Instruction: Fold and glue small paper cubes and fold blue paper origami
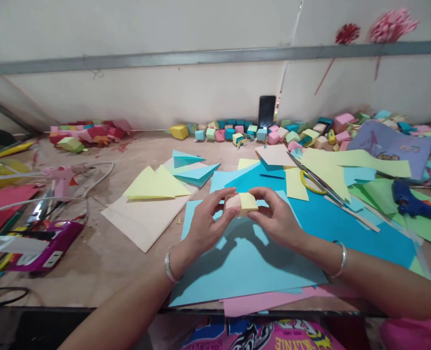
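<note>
Above a light blue paper sheet [237,272], a small folded paper box [249,201] is held up between both hands. Its left part is peach and its right part yellow; whether this is one piece or two joined pieces I cannot tell. My left hand [211,216] pinches the peach side between thumb and fingers. On the yellow side, my right hand [279,216] grips with its thumb below and fingers above. Folded yellow papers [153,184] and blue folded pieces [197,171] lie beyond my left hand. Scissors [319,177] with yellow handles rest on papers beyond my right hand.
Several coloured paper cubes [230,133] line the wall, with a phone [267,112] propped among them. To the left are a pink glue gun [60,183] and a purple device [51,245] with cables. A blue-handled tool [419,201] lies right.
</note>
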Tool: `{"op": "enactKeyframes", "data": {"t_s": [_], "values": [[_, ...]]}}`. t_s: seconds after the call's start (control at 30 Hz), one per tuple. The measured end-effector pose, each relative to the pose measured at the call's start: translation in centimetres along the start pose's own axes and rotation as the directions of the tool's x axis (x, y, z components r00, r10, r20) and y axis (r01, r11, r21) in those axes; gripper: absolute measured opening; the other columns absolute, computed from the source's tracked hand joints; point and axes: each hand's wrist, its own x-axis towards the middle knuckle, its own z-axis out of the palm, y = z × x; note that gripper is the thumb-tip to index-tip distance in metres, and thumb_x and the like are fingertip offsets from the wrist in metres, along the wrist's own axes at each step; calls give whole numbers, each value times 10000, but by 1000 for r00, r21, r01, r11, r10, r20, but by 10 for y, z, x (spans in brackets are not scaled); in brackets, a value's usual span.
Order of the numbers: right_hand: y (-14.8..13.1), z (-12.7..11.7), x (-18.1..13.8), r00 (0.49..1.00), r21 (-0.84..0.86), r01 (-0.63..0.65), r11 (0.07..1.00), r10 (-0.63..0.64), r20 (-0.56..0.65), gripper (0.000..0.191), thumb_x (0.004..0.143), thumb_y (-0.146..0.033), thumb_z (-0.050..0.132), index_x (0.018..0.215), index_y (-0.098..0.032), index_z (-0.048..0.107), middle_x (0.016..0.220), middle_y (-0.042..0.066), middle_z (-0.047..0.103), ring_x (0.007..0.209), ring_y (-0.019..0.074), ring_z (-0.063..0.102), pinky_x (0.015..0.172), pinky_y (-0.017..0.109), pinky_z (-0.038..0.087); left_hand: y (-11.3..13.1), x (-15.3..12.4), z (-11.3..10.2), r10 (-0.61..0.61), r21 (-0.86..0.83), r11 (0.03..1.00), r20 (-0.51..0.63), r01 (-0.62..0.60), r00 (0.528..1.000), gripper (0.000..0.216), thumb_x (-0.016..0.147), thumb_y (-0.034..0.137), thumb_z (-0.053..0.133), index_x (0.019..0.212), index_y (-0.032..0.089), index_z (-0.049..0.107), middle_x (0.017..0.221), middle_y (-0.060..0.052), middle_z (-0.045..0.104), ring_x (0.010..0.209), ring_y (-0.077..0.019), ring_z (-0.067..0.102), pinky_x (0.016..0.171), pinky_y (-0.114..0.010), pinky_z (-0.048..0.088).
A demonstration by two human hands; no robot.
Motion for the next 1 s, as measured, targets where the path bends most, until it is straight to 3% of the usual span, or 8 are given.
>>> {"op": "enactKeyframes", "data": {"t_s": [0.13,0.3,0.4,0.57,0.63,0.8,0.9,1.0], "values": [[0,-1,1,1000,4,-21,1000,21,6,366,758,-211,657,1108,-218,551,1167,78,595,1084,218,589,867,388,571,-1,0,1,-14,-87,996,-10,13,1000,276,880,302,655,1144,227,622,1121,-79,688,964,-178,675,741,-286,612],[3,-1,6,989,107,-146,983,143,41,384,769,-283,670,1132,-237,556,1200,94,618,1118,253,601,904,445,555,6,2,-10,35,-51,998,148,-27,988,389,922,257,584,1310,278,582,1316,-98,629,1169,-245,619,878,-379,605],[5,-3,8,978,144,-200,969,189,85,360,778,-330,683,1110,-233,583,1161,95,651,1092,259,620,936,469,537,4,2,-11,39,-104,994,179,-20,983,472,932,201,562,1386,321,515,1400,-91,569,1261,-280,566,946,-449,582],[10,-3,8,963,178,-237,955,206,174,365,811,-368,666,1144,-230,604,1149,92,674,1033,259,643,850,449,563,-13,3,-1,-7,-141,990,97,20,995,512,877,270,654,1371,256,520,1274,-125,654,1082,-253,675,851,-388,623],[13,-4,7,962,98,-199,975,175,209,348,837,-375,637,1160,-248,610,1157,84,672,1037,260,639,856,453,551,-17,3,2,-57,-122,990,84,67,995,485,837,312,696,1297,218,574,1240,-130,662,1054,-245,677,819,-363,626],[20,-7,9,964,-293,118,949,-39,263,233,908,-317,522,1100,-265,645,1177,75,645,1122,278,580,970,511,469,-20,1,7,-95,-57,993,106,101,990,403,784,333,748,1138,175,641,1088,-105,701,972,-223,676,730,-316,616],[23,-9,7,967,-397,185,899,-94,239,320,909,-287,512,1221,-261,576,1280,99,590,1219,301,524,1002,538,448,-21,0,9,-48,-40,998,98,52,994,381,774,365,756,1096,187,654,1043,-91,706,939,-216,673,690,-302,604],[22,-7,2,966,-418,217,882,-131,223,535,856,-283,591,1369,-254,441,1358,135,521,1237,317,514,955,523,494,-24,0,10,3,-6,1000,86,-2,996,391,774,395,757,1096,197,654,1048,-96,706,936,-222,669,687,-315,592]]}}
